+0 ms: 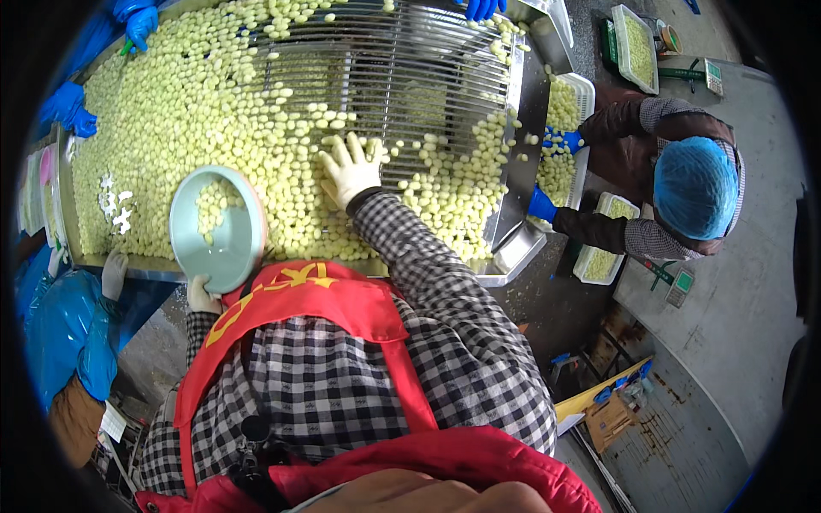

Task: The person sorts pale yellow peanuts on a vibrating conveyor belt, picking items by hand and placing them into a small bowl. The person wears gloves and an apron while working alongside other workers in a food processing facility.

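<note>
A thick layer of pale green, grape-like fruits [160,122] covers much of a steel sorting table with a grate of metal bars [391,70]. My right hand [351,168], in a pale glove, lies palm down on the fruits near the middle, fingers spread, at the edge of the more exposed bars. In my gloved left hand [203,295] is the rim of a light green plastic bowl [221,250], tilted over the table's near edge. A small heap of the same fruits lies inside the bowl.
Blue-gloved hands of others [70,110] reach in at the far left and top. At right, a person in a blue hair cover [696,187] handles fruits in a white basket [585,96]. Filled white trays [635,48] and scales [713,77] stand beyond. A blue-clad person [70,327] is at left.
</note>
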Tool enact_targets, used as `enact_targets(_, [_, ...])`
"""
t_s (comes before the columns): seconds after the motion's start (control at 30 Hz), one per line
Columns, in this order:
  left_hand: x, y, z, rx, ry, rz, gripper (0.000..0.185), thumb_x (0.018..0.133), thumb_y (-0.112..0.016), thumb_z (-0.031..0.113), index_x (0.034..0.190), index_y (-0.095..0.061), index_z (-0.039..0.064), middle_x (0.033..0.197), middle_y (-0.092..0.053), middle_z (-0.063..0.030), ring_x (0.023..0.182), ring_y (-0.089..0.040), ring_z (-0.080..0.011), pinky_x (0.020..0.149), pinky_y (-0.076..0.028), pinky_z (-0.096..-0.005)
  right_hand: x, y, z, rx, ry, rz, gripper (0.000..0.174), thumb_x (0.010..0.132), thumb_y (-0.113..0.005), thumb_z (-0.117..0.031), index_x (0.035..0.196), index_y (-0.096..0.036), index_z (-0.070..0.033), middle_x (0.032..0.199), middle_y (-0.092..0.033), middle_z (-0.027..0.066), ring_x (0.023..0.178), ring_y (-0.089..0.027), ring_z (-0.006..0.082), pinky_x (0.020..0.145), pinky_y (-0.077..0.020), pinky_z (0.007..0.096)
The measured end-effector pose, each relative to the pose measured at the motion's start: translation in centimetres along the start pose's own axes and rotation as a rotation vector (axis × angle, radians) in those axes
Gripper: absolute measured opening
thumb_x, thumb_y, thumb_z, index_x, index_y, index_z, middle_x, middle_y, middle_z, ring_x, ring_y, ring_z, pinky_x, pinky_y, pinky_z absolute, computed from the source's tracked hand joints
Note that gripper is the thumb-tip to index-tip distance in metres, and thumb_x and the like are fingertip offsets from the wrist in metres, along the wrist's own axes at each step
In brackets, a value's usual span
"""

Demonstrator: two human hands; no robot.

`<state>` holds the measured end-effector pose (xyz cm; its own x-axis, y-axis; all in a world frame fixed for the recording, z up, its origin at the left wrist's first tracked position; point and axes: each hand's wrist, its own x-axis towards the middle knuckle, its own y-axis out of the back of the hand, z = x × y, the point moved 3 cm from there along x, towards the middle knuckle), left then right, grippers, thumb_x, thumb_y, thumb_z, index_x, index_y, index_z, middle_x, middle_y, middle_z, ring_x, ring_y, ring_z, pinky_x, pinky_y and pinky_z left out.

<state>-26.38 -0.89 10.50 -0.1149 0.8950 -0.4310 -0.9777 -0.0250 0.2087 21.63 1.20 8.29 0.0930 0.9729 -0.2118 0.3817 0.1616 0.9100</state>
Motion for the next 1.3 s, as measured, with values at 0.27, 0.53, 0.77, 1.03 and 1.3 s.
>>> enact_targets(0.27, [0.1,-1.1,1.5,-0.033,-0.078,0.004,0.049,0.080,-0.052,0.008,0.129,-0.051,0.003,0.100,-0.064,-0.0084,0.067,-0.061,-0.0128,0.043,-0.043,-0.0218,-7.4,-1.2,17.0,-0.198,-0.652,-0.242,0.054,0.106,-0.031,-0.040,0.156,-0.024,-0.021,0.166,-0.009,0.0092,0.148,-0.025,0.0270,0.124,-0.0146,0.0445])
enact_targets(0.53, [1.1,-0.6,2.9,-0.569,-0.023,0.066,0.057,0.082,-0.052,0.004,0.138,-0.045,-0.005,0.113,-0.064,-0.0154,0.089,-0.068,-0.0240,0.062,-0.053,-0.0281,-6.3,0.3,0.7,0.001,0.141,0.091,0.054,0.083,-0.068,-0.038,0.132,-0.058,-0.021,0.140,-0.055,0.0105,0.132,-0.050,0.0280,0.112,-0.0369,0.0504])
enact_targets(0.77, [1.7,2.7,3.6,-0.444,0.014,0.096,0.056,0.081,-0.054,0.003,0.137,-0.048,0.000,0.115,-0.062,-0.0104,0.090,-0.064,-0.0171,0.067,-0.051,-0.0245,-2.8,-10.4,-20.5,-0.144,0.724,-0.165,0.031,0.092,-0.055,-0.044,0.115,-0.070,-0.028,0.139,-0.053,-0.0053,0.134,-0.040,0.0236,0.111,-0.0273,0.0575])
enact_targets(1.03, [1.3,2.9,1.9,-0.451,-0.028,0.227,0.038,0.092,-0.051,0.008,0.129,-0.052,0.000,0.108,-0.064,-0.0138,0.071,-0.063,-0.0150,0.045,-0.046,-0.0234,-10.5,-8.0,-1.8,-0.181,0.466,-0.139,0.028,0.092,-0.054,-0.047,0.106,-0.072,-0.030,0.120,-0.065,-0.0049,0.125,-0.048,0.0248,0.107,-0.0355,0.0504])
enact_targets(1.3, [0.8,1.7,0.9,-0.509,-0.045,0.096,0.035,0.094,-0.058,0.014,0.124,-0.059,-0.004,0.099,-0.068,-0.0097,0.073,-0.063,-0.0144,0.052,-0.046,-0.0230,-16.3,-5.1,12.0,-0.699,0.141,-0.877,0.043,0.095,-0.049,-0.043,0.132,-0.062,-0.025,0.152,-0.044,-0.0012,0.146,-0.028,0.0258,0.119,-0.0155,0.0566])
